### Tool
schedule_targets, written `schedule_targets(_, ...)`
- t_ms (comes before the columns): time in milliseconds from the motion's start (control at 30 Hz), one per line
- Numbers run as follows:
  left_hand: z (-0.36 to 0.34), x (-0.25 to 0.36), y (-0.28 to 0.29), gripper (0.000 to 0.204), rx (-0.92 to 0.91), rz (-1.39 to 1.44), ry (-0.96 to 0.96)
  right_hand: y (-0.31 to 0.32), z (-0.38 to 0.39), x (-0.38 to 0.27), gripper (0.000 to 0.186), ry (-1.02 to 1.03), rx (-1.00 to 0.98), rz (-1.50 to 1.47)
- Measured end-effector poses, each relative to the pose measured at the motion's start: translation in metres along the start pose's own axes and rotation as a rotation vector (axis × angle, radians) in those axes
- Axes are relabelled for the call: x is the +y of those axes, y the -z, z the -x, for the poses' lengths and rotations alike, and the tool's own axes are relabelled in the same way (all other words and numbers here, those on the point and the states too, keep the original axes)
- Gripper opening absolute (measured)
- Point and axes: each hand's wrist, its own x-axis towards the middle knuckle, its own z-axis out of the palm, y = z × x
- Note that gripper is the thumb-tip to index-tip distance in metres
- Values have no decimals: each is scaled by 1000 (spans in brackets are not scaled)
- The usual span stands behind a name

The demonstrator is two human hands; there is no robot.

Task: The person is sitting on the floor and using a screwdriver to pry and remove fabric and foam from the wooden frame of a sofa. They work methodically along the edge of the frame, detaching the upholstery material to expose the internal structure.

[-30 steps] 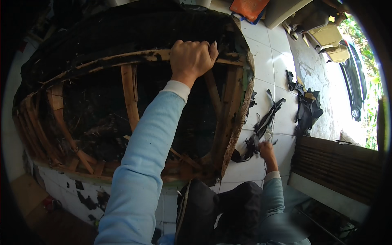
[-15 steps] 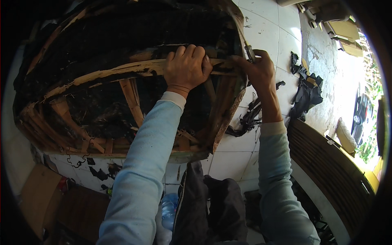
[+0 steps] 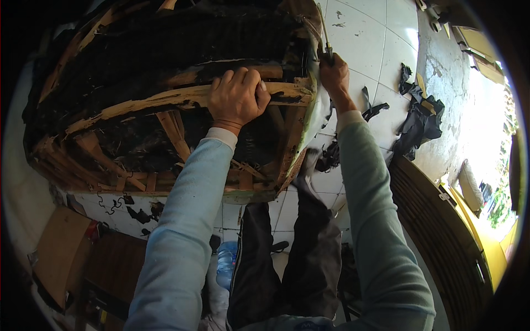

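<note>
My left hand (image 3: 237, 98) is closed around the splintered wooden rail (image 3: 138, 103) of a worn furniture frame, probably a sofa, which has dark torn lining (image 3: 138, 41) and exposed cross-pieces. At the frame's right corner, my right hand (image 3: 334, 74) grips a slim tool with a long metal shaft (image 3: 326, 30), like a screwdriver, pointing upward beside the fabric edge. Pale padding (image 3: 310, 118) hangs down that right side, below my right hand.
Torn black scraps (image 3: 414, 124) lie on the white tiles (image 3: 359, 33) at the right. A slatted panel (image 3: 436, 215) and cushion (image 3: 471, 187) stand by the bright doorway. A blue plastic bottle (image 3: 225, 262) and wooden furniture (image 3: 61, 251) are lower left. My legs show between my arms.
My right hand has risen from low by the tiles to the frame's corner with the tool. My left hand still grips the rail. The view has shifted, showing more of my legs.
</note>
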Motion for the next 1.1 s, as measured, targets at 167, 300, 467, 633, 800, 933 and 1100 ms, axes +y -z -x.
schedule_targets(167,2,0,5,19,-57,-6,46,2,-37,-12,33,-32,-89,39)
schedule_targets(300,-9,6,10,23,-72,6,69,3,-53,9,33,110,-128,-140)
schedule_targets(467,-25,32,33,32,-320,82,264,27,-11,5,36,62,-208,-141)
schedule_targets(633,-33,122,44,54,-550,-30,364,47,-20,12,35,51,-369,-202)
schedule_targets(800,-22,155,40,46,-406,25,562,67,-25,16,33,28,-486,-193)
schedule_targets(933,-16,160,33,35,-341,66,610,86,-18,15,37,191,-477,-133)
schedule_targets(1100,-23,166,34,22,-339,126,596,148,11,-6,41,674,-298,-126)
